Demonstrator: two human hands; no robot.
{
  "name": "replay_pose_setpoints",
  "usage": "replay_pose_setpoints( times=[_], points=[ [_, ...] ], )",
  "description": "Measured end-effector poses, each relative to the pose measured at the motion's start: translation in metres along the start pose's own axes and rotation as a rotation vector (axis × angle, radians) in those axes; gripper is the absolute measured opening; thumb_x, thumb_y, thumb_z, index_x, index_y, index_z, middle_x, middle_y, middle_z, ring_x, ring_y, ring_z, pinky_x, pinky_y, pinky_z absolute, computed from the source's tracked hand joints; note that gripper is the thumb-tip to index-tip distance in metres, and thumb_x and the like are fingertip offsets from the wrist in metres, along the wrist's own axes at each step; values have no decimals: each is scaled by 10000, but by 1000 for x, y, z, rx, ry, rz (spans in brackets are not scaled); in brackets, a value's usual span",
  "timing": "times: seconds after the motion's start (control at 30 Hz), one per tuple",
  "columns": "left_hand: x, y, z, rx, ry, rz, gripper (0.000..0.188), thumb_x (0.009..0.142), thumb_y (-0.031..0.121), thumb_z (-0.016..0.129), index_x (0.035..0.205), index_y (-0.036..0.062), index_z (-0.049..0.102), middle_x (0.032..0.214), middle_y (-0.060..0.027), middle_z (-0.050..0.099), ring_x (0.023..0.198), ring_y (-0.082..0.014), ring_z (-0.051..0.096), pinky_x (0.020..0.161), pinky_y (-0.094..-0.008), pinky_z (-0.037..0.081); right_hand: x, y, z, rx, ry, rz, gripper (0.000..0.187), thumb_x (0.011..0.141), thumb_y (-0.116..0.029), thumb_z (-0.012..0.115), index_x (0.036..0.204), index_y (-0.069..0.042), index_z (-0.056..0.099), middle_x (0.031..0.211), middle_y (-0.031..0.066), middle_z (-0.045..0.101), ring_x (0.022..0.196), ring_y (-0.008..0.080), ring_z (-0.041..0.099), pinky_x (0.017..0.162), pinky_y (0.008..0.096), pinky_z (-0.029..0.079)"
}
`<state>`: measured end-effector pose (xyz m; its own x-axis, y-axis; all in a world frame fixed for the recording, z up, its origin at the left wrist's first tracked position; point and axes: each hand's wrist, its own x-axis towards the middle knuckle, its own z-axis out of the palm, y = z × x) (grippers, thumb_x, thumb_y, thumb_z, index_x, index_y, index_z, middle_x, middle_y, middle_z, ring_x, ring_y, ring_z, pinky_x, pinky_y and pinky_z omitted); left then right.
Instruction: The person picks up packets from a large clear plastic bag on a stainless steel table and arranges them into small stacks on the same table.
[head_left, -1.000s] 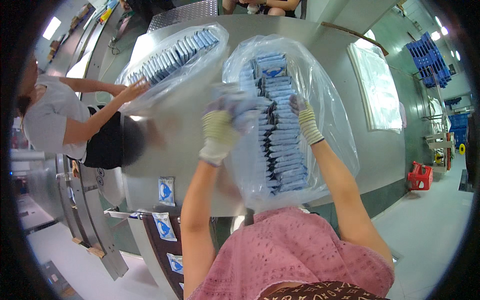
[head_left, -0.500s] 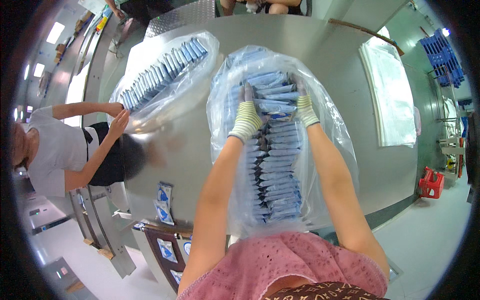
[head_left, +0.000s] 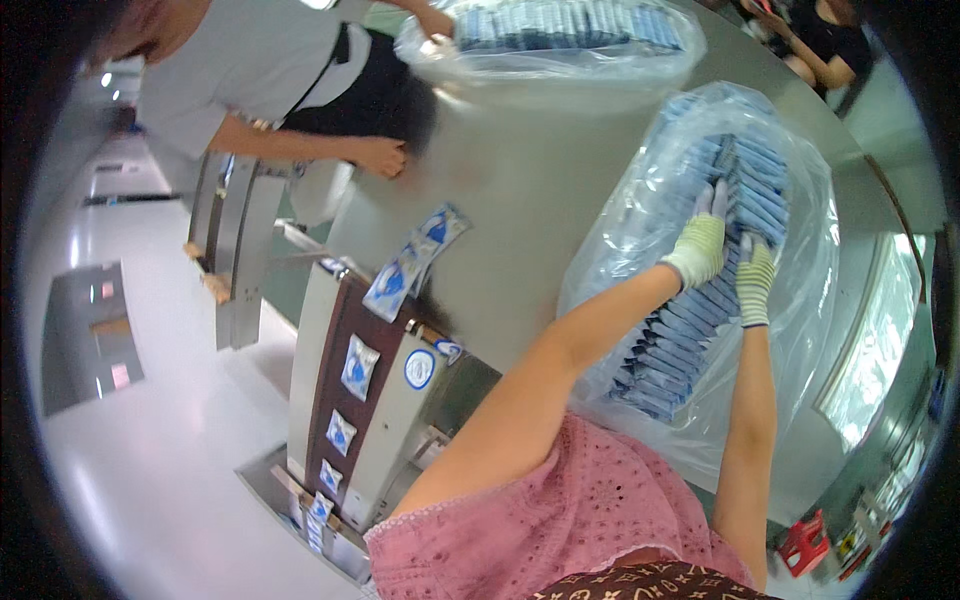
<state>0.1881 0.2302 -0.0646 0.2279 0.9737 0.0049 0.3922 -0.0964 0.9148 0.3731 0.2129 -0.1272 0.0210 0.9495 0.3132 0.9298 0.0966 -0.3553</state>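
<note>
A large clear plastic bag (head_left: 815, 200) lies on the steel table, filled with rows of small blue-and-white sachets (head_left: 665, 355) standing on edge. My left hand (head_left: 703, 240), in a striped glove with greyish fingertips, rests on the sachets with its fingers stretched out along the gap between two rows. Just to its right, my right hand (head_left: 755, 278) in a similar glove touches the right-hand row, fingers extended. I see nothing gripped in either hand. Part of the sachets is blurred behind the plastic film.
At the left, a conveyor (head_left: 385, 400) carries single sachets up to the table (head_left: 500, 210), where a few sachets (head_left: 418, 262) lie at its end. A co-worker's hand (head_left: 380, 157) rests on the table near another filled bag (head_left: 560, 65). Clear plastic sheets (head_left: 870, 350) lie at the right; a red stool (head_left: 805, 543) stands beyond.
The view has swung left, bringing the conveyor into fuller sight. My hands, earlier on both sides of a bunch of sachets, are now closer together on top of the rows.
</note>
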Motion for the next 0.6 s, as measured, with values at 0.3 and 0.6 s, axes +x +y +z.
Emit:
replay_pose_setpoints(
  times=[0.3,0.6],
  points=[
    [-250,-100,-211,338,218,155,562,787,112,582,1336,51,482,1284,-219,481,1208,-404,464,1051,-486,373,-15,0,4,-147,-97,-78,302,943,-243,570,1162,-44,632,1183,183,623,1139,342,547,993,411,412],
    [-521,-186,-428,942,290,-961,585,664,234,793,1169,57,556,1155,-198,576,1141,-366,522,1001,-448,425,-41,-151,-21,343,-134,-107,289,949,-176,579,1173,4,609,1147,157,628,1069,296,599,953,374,459]
  ],
)
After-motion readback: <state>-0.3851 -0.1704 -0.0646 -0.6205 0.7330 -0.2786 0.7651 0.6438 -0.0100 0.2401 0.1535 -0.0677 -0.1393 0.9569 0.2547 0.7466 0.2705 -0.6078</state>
